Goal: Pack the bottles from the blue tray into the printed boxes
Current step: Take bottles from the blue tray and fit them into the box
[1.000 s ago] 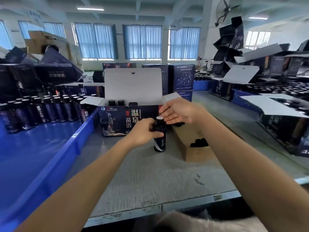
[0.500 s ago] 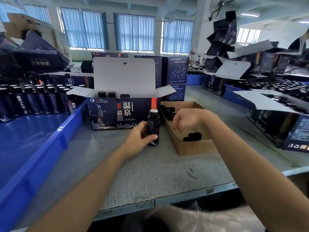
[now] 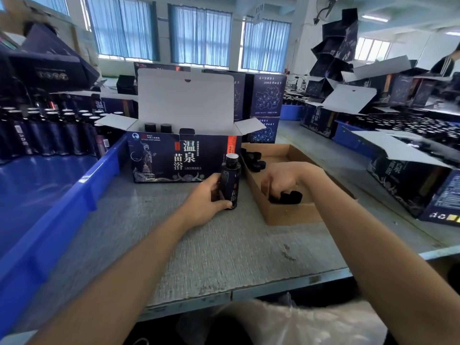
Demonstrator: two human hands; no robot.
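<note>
My left hand grips a dark bottle with a silver neck, standing upright on the grey table in front of the open printed box. Two black-capped bottles show inside that box at its back left. My right hand reaches down into the shallow cardboard tray, its curled fingers on the black caps near the front; whether it holds one is hidden. The blue tray at the left holds several rows of dark bottles.
More black caps lie at the cardboard tray's far end. Open printed boxes filled with bottles stand at the right. Closed printed boxes are stacked behind. The table's metal front edge runs close to me.
My right hand left the bottle's top and dropped to the right into the cardboard tray, onto the caps. The left hand kept its hold on the bottle.
</note>
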